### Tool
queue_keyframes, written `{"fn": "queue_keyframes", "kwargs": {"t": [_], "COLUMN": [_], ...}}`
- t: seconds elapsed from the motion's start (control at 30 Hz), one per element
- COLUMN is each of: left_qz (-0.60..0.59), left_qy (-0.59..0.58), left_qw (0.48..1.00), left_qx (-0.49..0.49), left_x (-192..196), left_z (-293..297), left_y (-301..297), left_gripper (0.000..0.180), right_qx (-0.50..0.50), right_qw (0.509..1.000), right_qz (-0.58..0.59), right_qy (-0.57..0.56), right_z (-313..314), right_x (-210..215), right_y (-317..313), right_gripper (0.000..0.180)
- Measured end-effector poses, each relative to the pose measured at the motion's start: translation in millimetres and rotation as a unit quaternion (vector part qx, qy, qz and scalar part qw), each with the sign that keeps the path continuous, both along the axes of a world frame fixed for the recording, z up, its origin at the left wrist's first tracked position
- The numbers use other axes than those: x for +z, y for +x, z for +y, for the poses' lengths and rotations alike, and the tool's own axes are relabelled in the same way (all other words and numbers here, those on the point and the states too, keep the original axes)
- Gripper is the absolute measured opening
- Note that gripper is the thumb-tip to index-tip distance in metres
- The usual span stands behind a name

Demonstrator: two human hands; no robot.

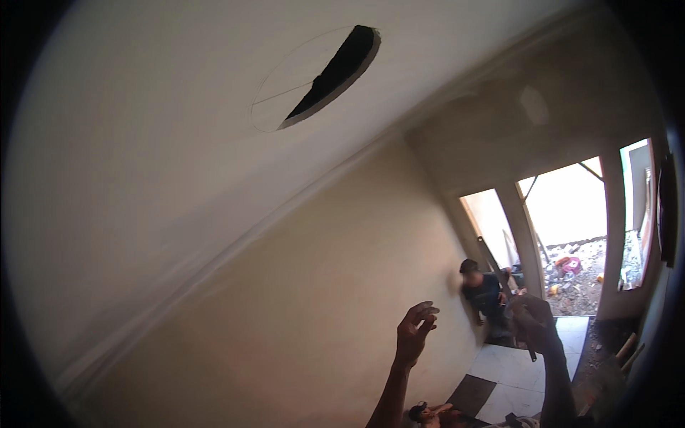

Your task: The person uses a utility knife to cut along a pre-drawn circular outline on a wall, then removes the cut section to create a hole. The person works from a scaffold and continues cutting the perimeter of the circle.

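My right hand (531, 321) is raised at the lower right, its fingers closed round a long, narrow, dark blade-like tool (491, 257). The tool slants up and left from the fist, and a short end pokes out below; I cannot make out its edge. To the left, my left hand (416, 329) is up with bent fingers apart from the thumb and nothing between them. Above both hands, the pale ceiling (178, 107) has a drawn circle with a line across it. A dark crescent-shaped hole (339, 75) is cut along the circle's right side, with a rough inner edge.
A person in dark clothes and a cap (484, 292) is by the wall (321, 285), beyond my hands. Another person (428, 414) is low down at the bottom edge. White floor tiles (514, 403) lie below. Rubble (574, 271) shows through the bright doorway; wood pieces (628, 349) lie right.
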State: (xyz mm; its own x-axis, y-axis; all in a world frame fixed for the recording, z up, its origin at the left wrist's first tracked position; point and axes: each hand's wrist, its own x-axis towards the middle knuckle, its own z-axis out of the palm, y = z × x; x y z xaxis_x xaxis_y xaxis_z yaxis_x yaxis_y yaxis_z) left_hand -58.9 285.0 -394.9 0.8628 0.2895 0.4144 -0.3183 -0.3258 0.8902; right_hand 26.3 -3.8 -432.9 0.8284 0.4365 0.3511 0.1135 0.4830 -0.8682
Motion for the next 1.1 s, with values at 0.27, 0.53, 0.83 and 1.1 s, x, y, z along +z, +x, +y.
{"fn": "queue_keyframes", "kwargs": {"t": [0.27,0.53,0.83,1.1], "left_qz": [-0.058,-0.042,0.353,0.648], "left_qy": [0.074,0.096,-0.103,-0.245], "left_qw": [0.993,0.987,0.928,0.714], "left_qx": [0.077,0.118,0.058,0.100], "left_x": [54,78,-157,-296], "left_z": [16,2,-20,-21], "left_y": [-43,-58,-182,-201], "left_gripper": [0.038,0.043,0.034,0.036], "right_qx": [0.039,0.018,-0.142,-0.229], "right_qw": [0.998,0.998,0.894,0.544], "right_qz": [0.013,0.023,0.037,0.286], "right_qy": [0.054,0.055,-0.425,-0.755], "right_z": [19,10,-156,-344], "right_x": [-2,-17,-225,-352], "right_y": [-25,-11,-26,-113], "right_gripper": [0.022,0.027,0.032,0.029]}}
